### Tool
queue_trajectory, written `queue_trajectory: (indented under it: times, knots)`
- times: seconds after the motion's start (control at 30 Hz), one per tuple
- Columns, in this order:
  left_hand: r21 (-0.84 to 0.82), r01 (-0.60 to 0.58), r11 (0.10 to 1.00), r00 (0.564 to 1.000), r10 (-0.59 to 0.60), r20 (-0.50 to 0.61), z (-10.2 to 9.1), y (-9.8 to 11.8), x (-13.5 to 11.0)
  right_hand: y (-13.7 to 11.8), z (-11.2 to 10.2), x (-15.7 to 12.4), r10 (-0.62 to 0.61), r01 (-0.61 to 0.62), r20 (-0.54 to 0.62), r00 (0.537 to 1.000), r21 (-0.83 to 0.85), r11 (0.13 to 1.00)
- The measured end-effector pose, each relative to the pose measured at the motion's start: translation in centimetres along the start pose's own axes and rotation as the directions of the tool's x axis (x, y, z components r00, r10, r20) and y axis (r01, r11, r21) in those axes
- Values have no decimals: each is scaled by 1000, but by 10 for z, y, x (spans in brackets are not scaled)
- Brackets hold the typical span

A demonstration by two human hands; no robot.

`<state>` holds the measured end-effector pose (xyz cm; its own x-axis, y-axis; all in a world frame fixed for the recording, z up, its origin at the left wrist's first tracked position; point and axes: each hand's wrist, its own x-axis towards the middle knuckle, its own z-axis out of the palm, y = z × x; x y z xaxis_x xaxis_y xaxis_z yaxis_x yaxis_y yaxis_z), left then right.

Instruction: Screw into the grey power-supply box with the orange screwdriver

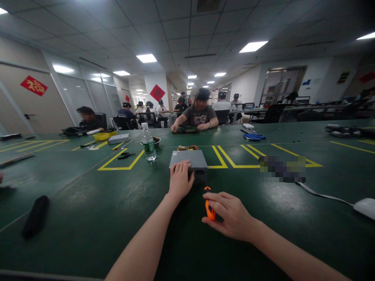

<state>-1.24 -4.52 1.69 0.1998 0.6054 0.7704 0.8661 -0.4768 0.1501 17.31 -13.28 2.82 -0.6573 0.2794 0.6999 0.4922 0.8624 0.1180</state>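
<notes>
A grey metal computer power supply [191,157] sits on the green table in front of me, its coloured cables [187,148] showing at the far side. My left hand [181,177] grips its near left part, fingers over the top and thumb towards the front face, beside the power socket [200,171]. Between the thumb and fingers of my right hand [230,212] is a screwdriver [210,210] with an orange and dark handle. Its thin shaft points away from me to the supply's near right corner. Whether the tip touches a screw is too small to tell.
Left of the supply stands a water bottle [148,142] by a small bowl [156,141]. A black object [35,216] lies at near left. Blue gloves [254,137] and a white cable [319,193] are to the right. Across the table sits a person [202,113].
</notes>
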Motion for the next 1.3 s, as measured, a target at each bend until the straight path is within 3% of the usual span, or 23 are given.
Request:
queue_trajectory:
  times: [0.1,0.27,0.5,0.6,0.73,1.03,1.3]
  knots:
    - [5,-1,1000,1000,1,-2,0,0,0,0,-1,-4,28,-28,33,999,26,999]
    - [6,-1,1000,1000,1,-8,1,0,0,-3,-6,-1,-25,29,171,985,-18,999]
    - [1,-3,1000,1000,3,3,0,0,0,0,4,-5,23,-25,51,998,33,999]
    - [0,0,1000,1000,0,2,0,0,0,0,2,-6,58,-64,87,994,64,996]
    - [5,0,1000,1000,0,-10,1,-1,0,-3,-3,-2,0,-4,173,985,21,1000]
    - [-2,-3,1000,1000,2,-8,0,0,0,1,0,-3,-2,2,-15,1000,25,1000]
    - [16,-6,1000,1000,6,-9,1,-1,0,-2,1,-1,-102,101,17,995,70,992]
